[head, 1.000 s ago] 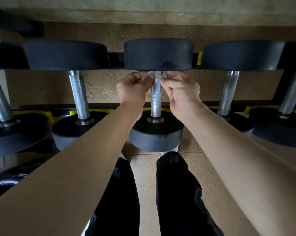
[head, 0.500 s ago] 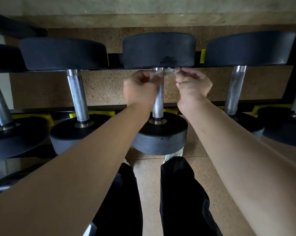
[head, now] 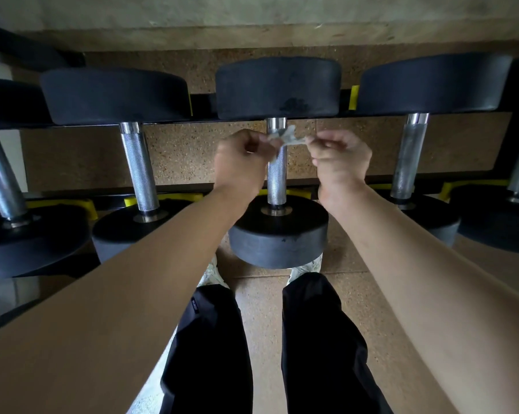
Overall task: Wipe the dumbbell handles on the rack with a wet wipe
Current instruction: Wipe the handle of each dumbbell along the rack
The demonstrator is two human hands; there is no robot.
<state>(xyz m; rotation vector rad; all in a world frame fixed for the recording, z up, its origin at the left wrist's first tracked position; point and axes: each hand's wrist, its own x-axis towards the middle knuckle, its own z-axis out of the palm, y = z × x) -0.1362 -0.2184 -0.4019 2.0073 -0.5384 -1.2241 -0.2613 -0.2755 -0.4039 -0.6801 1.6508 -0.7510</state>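
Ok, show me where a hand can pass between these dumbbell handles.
Open gaps: between the left-neighbour knurled steel handle and the left hand; between the right hand and the right-neighbour knurled steel handle. Crowded: the top of the centre knurled steel handle, where both hands pinch the crumpled white wet wipe.

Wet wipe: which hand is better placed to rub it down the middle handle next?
Probably the left hand: it grips the wet wipe beside the handle, while the right hand pinches its end farther off.
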